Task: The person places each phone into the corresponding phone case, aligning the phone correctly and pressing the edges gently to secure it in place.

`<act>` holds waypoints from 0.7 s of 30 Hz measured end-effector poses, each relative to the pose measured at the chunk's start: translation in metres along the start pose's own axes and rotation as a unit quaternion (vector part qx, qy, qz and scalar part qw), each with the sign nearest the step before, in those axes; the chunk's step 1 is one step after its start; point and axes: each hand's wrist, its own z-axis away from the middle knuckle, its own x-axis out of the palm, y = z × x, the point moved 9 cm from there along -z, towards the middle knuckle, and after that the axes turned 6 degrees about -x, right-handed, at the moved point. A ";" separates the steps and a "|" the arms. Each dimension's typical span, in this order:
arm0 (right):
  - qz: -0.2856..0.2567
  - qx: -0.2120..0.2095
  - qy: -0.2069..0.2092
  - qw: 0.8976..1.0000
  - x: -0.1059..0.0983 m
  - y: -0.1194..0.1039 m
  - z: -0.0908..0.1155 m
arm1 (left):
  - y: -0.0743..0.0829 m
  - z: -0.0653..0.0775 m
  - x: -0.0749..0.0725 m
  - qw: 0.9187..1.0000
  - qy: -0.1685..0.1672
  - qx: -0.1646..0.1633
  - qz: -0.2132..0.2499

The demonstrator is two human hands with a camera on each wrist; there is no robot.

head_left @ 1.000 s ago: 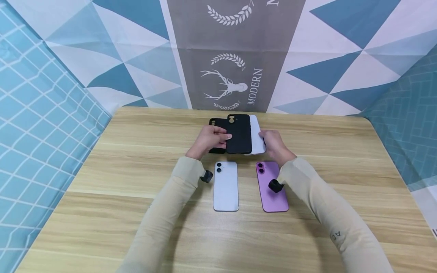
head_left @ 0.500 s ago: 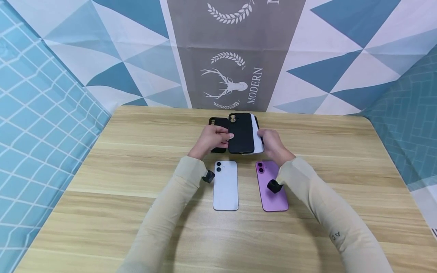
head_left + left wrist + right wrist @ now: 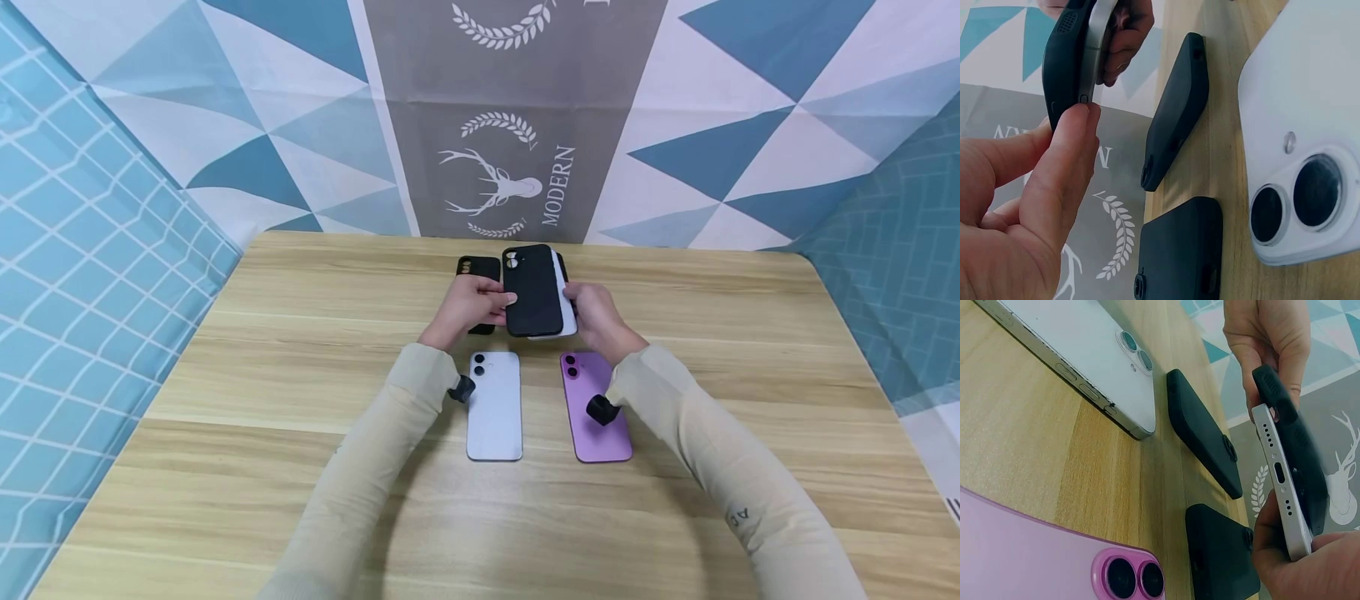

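Pinching a black phone case (image 3: 534,292) by its edge, our left hand (image 3: 471,302) has its thumb and fingertips nearly closed on it. Our right hand (image 3: 596,312) curls its fingers round the side of a silver-edged white phone (image 3: 568,315). We hold both just above the far side of the bench (image 3: 225,400); the case overlaps the phone at a slight angle, leaving a white strip out to the right. Two more black cases lie behind, the left case (image 3: 486,267) and the right case (image 3: 1219,550), the latter mostly hidden in the head view. Nearer us, a second white phone (image 3: 495,412) and a purple phone (image 3: 583,387) lie cameras up, side by side and apart.
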 end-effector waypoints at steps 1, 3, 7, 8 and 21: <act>-0.001 -0.001 0.002 1.000 0.000 0.000 0.000 | 0.000 0.000 0.000 1.000 0.000 0.002 -0.002; -0.003 -0.002 0.005 1.000 0.000 0.000 0.000 | 0.000 0.000 0.001 1.000 0.002 0.003 -0.008; -0.012 0.000 0.005 1.000 0.000 0.000 0.001 | -0.001 0.000 0.002 1.000 0.003 0.004 -0.021; -0.014 0.000 0.006 1.000 0.000 0.000 0.002 | -0.001 0.000 0.002 1.000 0.003 0.004 -0.025; -0.045 0.008 -0.002 0.999 0.003 0.001 0.006 | -0.003 0.002 0.008 1.000 -0.010 0.000 -0.023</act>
